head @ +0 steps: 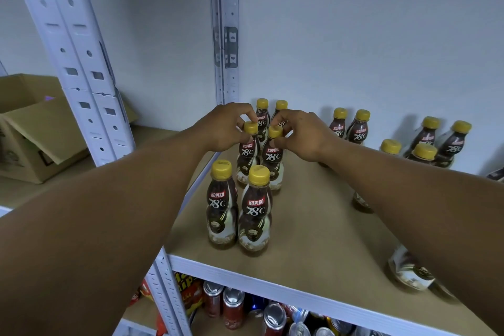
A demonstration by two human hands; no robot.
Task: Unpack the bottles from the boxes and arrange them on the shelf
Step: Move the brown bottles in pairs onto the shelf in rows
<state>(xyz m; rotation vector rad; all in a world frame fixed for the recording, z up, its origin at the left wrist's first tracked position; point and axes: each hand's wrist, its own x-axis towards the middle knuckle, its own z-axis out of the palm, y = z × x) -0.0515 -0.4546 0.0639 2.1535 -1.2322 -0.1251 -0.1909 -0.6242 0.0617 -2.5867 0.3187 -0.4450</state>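
At far left an open cardboard box (32, 128) sits on the neighbouring shelf, partly behind the white upright (81, 63). My left hand (221, 128) reaches over the brown shelf board (313, 226). Its fingers are curled in and pinch the yellow cap of the left middle bottle (248, 155), which stands upright in the second row of a two-wide column near the board's left edge. Just beside it my right hand (302, 133) does the same, thumb and fingertips closed round the cap of the right middle bottle (273, 161). The front pair (255, 213) partly hides the feet of both bottles. The back pair (262, 114) is mostly hidden behind my knuckles. Further right, more bottles (452, 142) stand by the wall. My right forearm covers several, and one shows only as a blurred base (409, 270). Below the board, cans (231, 305) are cut off by the frame edge.
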